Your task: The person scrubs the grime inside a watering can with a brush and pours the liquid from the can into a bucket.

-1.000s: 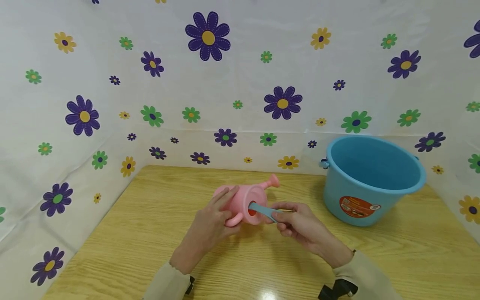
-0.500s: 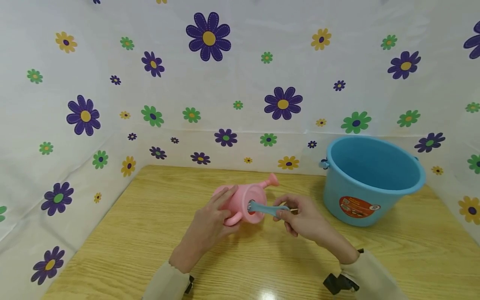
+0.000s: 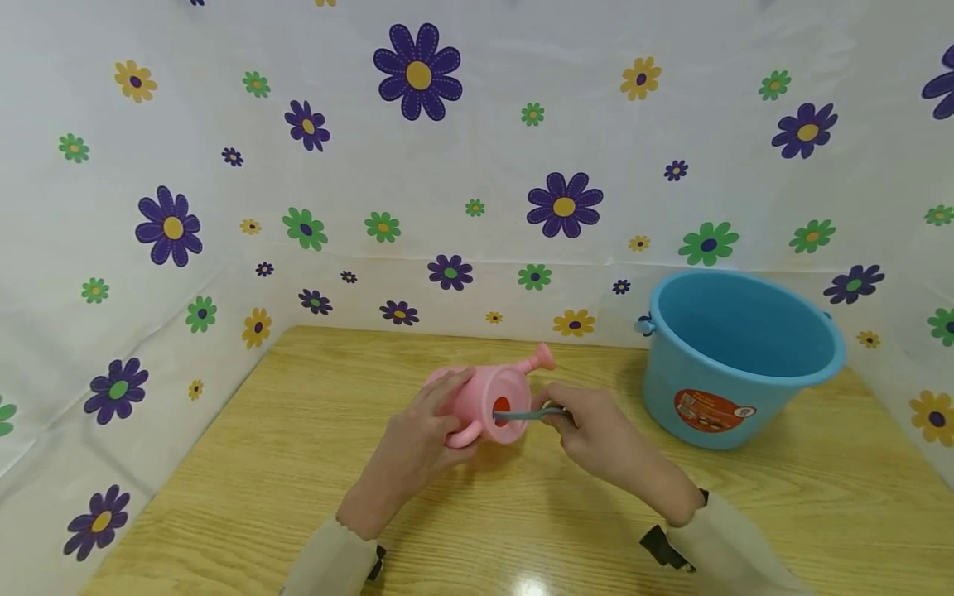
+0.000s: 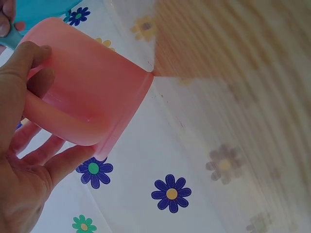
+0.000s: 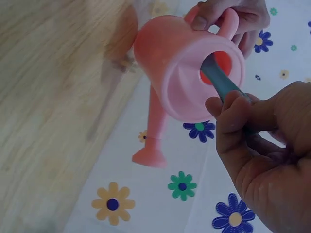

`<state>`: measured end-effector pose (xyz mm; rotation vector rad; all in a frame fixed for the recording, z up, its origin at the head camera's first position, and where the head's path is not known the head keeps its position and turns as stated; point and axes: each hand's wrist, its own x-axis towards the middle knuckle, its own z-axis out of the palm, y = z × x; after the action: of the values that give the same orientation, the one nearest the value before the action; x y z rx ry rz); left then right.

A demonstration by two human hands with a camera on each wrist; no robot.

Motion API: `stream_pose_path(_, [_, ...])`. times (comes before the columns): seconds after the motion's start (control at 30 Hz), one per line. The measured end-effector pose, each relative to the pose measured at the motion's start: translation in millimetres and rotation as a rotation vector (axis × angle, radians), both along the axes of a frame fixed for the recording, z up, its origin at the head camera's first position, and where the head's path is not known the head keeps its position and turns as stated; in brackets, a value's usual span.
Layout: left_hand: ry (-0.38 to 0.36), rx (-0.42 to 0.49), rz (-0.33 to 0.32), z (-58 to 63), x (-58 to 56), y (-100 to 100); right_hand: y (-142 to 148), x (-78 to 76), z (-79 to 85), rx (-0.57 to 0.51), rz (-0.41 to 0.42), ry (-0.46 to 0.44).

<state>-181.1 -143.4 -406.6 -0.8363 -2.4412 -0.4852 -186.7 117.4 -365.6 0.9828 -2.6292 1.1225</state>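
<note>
A pink toy watering can (image 3: pixel 483 396) lies tilted on its side over the table, its mouth turned to the right and its spout pointing up and away. My left hand (image 3: pixel 417 439) grips it by the body and around the handle (image 4: pixel 68 121). Between the thumb and fingers of my right hand (image 3: pixel 604 430) is the handle of a slim blue-grey tool (image 3: pixel 525 414). The tool's far end goes into the can's round opening (image 5: pixel 224 63), where red or orange shows; that end is hidden, so its kind cannot be told.
Off to the right stands a large light-blue bucket (image 3: pixel 662 372) with a red label. The wooden table (image 3: pixel 298 430) ends at a white flower-print cloth (image 3: pixel 477 149) that rises behind and at both sides.
My right hand has turned and shifted the tool's handle, which now shows edge-on and closer to level. It stays in the opening. The left hand and watering can hardly move.
</note>
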Motion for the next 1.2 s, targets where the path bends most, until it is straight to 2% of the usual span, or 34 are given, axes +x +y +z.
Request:
stream_pose_path(0.1, [0.008, 0.001, -0.003, 0.4, 0.1, 0, -5, -0.6, 0.4, 0.076, 0.056, 0.165])
stream_pose_path(0.2, [0.004, -0.002, -0.004, 0.3, 0.5, 0, -10, -0.1, -0.2, 0.174, 0.078, 0.297])
stream_pose_path(0.37, [-0.007, -0.009, 0.0, -0.8, 0.9, -1, -16, 2.7, -3.9, 0.298, 0.043, 0.387])
stream_pose_path(0.57, [0.01, -0.014, 0.001, -1.4, -0.2, -1, -22, 4.2, -9.3, 0.347, 0.038, 0.486])
stream_pose_path(0.67, [0.01, -0.019, 0.003, -1.4, -0.4, 0, -25, 4.5, -10.5, 0.362, 0.037, 0.502])
stream_pose_path(0.87, [-0.001, -0.026, 0.01, -0.5, 0.4, 1, -27, 6.0, -6.7, 0.406, 0.024, 0.478])
stream_pose_path(1.2, [-0.003, -0.049, 0.018, 0.8, 0.3, 2, -20, 9.5, 9.3, 0.42, 0.042, 0.446])
